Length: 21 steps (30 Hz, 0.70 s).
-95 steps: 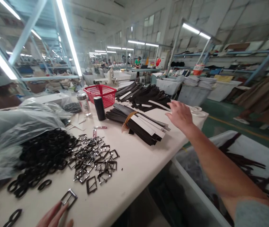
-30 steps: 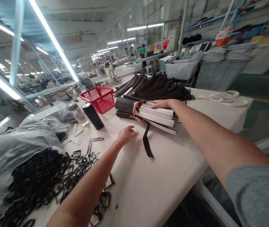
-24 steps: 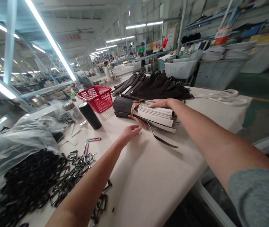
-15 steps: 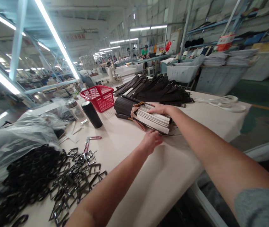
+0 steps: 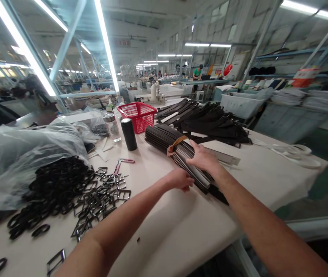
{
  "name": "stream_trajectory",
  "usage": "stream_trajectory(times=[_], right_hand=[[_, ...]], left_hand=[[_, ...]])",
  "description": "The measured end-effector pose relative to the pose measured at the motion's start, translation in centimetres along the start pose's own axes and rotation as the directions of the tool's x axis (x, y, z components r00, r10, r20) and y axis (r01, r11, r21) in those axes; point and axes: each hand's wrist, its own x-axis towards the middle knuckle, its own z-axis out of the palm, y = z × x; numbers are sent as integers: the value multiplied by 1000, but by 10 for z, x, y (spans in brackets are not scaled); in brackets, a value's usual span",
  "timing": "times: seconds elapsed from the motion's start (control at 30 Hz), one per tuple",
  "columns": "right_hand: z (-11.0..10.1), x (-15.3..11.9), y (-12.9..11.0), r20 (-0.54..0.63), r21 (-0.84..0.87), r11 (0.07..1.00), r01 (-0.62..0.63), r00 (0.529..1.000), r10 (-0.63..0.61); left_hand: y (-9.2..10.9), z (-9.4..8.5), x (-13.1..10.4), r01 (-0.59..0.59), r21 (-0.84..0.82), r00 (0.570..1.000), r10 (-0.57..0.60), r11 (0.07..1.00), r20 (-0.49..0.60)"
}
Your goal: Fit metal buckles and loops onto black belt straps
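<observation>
A thick bundle of dark straps [image 5: 162, 137], bound round the middle with a brown tie [image 5: 177, 144], lies slantwise on the table. My right hand [image 5: 204, 157] lies across the top of its nearer half, thumb and fingers bent around the straps. Against the bundle's near side, my left hand [image 5: 181, 179] has its fingers curled in at the lower edge; the fingertips are partly hidden. Pale edges show between some straps. Beyond my right wrist lies a flat greyish strip [image 5: 224, 157].
Loose metal buckles [image 5: 103, 196] and black rings [image 5: 57, 184] spill beside a clear plastic bag [image 5: 37, 142] on the left. A black bottle [image 5: 128, 134], glass jar [image 5: 112, 129], pink-handled snips [image 5: 126, 161] and red basket [image 5: 141, 115] stand or lie nearby. Dark belts [image 5: 204, 119] are piled behind.
The bundle has been turned, its end swinging nearer, and more dark surface shows where pale strips faced up. Both hands stayed at it. The view has shifted left.
</observation>
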Motion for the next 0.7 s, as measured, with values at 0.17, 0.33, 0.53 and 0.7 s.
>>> stream_trajectory(times=[0.17, 0.33, 0.53, 0.7], right_hand=[[4, -6, -6, -48, -6, 1000, 0, 999, 0], [6, -4, -5, -46, -7, 1000, -21, 999, 21], [4, 2, 2, -3, 14, 999, -29, 1000, 29], [6, 3, 3, -2, 63, 997, -39, 999, 39]], left_hand=[[4, -67, 10, -15, 233, 924, 103, 972, -368], [-1, -78, 37, 8, 340, 860, 167, 941, -483], [-17, -97, 49, -116, 382, 911, 251, 917, -327], [-18, -103, 37, -200, 400, 931, 301, 894, -206]])
